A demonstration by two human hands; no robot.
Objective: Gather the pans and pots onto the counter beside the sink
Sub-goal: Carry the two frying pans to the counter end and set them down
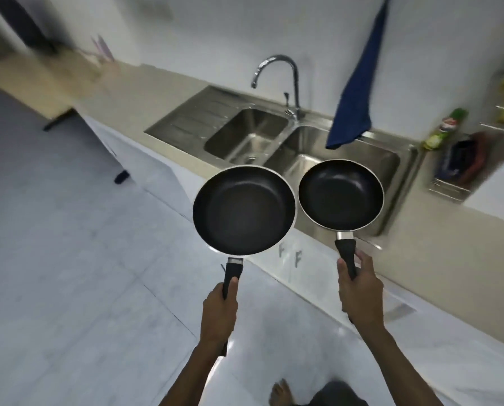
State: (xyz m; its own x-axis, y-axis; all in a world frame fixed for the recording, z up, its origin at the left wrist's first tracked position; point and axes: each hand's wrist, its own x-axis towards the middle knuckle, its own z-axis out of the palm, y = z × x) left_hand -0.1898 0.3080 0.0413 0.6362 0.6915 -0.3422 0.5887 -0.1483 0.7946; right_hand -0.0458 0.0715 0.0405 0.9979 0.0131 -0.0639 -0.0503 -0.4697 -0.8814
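I hold two black non-stick frying pans in the air in front of the sink. My left hand (219,306) grips the black handle of the larger pan (244,210), which hangs over the floor and the counter's front edge. My right hand (360,285) grips the handle of the smaller pan (341,194), held above the right basin of the steel double sink (246,139). Both pans face up and look empty. The beige counter (127,89) runs left of the sink's drainboard.
A chrome tap (277,71) rises behind the sink. A blue cloth (354,95) hangs over the right basin. A dish-soap bottle (445,128) and a wire rack (464,162) stand to the right. White cabinets and a pale tiled floor lie below; my bare foot (280,392) shows at the bottom.
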